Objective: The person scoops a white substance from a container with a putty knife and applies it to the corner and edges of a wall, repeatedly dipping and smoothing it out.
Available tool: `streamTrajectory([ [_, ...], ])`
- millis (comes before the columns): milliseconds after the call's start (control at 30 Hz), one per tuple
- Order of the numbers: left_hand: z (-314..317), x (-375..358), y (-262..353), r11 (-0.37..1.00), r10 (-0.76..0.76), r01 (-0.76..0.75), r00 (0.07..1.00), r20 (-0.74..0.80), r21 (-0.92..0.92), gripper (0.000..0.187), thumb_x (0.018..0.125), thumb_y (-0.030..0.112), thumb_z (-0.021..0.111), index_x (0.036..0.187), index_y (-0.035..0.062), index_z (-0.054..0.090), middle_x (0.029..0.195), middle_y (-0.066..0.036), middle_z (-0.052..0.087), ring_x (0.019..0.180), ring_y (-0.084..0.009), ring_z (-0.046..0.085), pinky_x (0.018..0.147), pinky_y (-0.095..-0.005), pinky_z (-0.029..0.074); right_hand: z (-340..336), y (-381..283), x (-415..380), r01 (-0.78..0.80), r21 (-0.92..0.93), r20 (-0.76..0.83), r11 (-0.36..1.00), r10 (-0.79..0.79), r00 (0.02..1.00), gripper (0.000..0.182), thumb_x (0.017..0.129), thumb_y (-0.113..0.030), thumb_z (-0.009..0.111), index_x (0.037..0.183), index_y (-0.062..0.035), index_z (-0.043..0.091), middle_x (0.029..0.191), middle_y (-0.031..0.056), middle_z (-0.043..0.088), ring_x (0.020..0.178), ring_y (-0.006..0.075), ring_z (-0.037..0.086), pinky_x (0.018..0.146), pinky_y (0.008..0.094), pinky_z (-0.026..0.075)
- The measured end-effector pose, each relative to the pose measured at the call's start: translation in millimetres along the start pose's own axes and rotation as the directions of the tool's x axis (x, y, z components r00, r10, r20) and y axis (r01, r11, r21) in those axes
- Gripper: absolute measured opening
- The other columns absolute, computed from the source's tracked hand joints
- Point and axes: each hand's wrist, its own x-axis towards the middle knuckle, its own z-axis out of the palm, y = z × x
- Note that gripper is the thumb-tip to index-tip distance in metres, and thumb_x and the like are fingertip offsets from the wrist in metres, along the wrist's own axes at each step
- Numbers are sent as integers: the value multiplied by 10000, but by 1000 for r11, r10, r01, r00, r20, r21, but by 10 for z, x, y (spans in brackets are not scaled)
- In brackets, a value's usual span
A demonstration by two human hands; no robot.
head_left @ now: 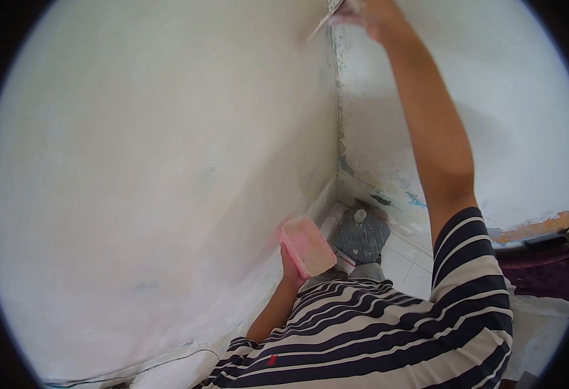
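Note:
My right hand (370, 19) is raised high at the top edge of the view, closed around a putty knife (321, 23). The knife's thin blade reaches toward the left wall, right by the corner; its handle is mostly hidden by my fingers. Low in front of my body, my left hand (291, 264) grips a pink plastic tub (317, 254) by its side. Whitish paste smears the inside of the tub. The left wall (135, 142) is pale and patchy, and the corner seam (339, 110) looks rough and chipped.
Below stands a dark grey stool (356, 241), spattered white, with a small white object (360, 215) on top. White floor tiles (406, 259) show beside it. Dark purple cloth (540, 279) lies at right. A thin cable (168, 358) runs along the lower left.

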Motion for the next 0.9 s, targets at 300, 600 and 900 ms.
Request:
streamTrajectory([
  [300, -222, -22, -81, 996, -86, 86, 993, 78, -6, 752, 1004, 677, 199, 1511, 147, 366, 1451, -96, 512, 1310, -311, 525, 1097, -509, 434, 696, -85, -1927, -457, 751, -94, 477, 762, 641, 176, 929, -140, 568, 966, 13, 648, 744, 57, 625, 624, 177, 613, 551, 341, 520],
  [600, -782, -291, -198, 979, -204, 195, 953, -226, -61, 799, 985, 710, 224, 1509, 128, 384, 1458, -110, 513, 1322, -322, 508, 1119, -497, 403, 3309, 1989, -5475, -981, -191, -77, 33, 996, 48, 237, 953, -194, 571, 1075, -3, 640, 1022, 198, 675, 917, 304, 686, 789, 412, 547],
  [900, -967, -436, -243, 991, -127, 104, 931, -341, -85, 824, 945, 753, 303, 1492, 145, 404, 1436, -107, 530, 1289, -338, 533, 1075, -544, 434, 3545, 2665, -4494, -518, -703, 409, 488, 873, 267, 305, 860, -141, 705, 1117, 17, 665, 1071, 218, 682, 975, 374, 686, 879, 401, 576],
])
